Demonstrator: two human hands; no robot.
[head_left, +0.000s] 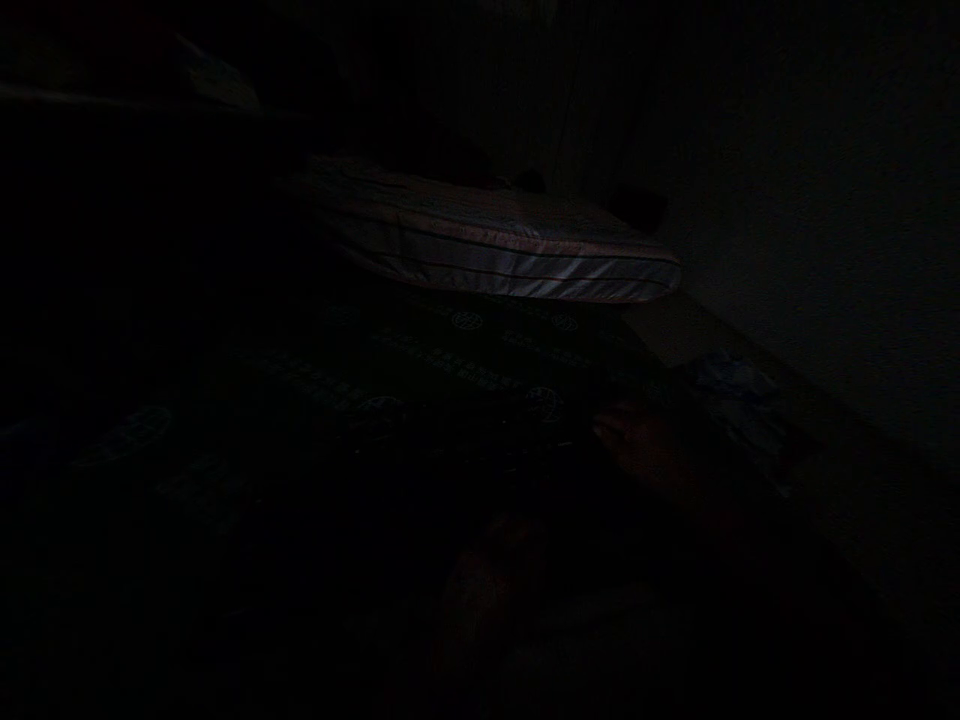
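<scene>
The view is very dark. My right hand [637, 445] shows faintly right of the middle, over a dark green printed sheet [465, 365]. Lower down, near the bottom centre, is a dim reddish shape that looks like my left hand [491, 580]. Shadow hides the fingers of both, so whether they hold anything cannot be made out. Between and left of them lies a black area with a few small glints, too dark to name.
Beyond the sheet lies a mattress [525, 265] with a pale, shiny side and dark piping. A plain wall [810, 200] rises on the right. Near its foot is a crumpled, bluish-white plastic-looking thing [739, 390]. Unclear items sit at the upper left.
</scene>
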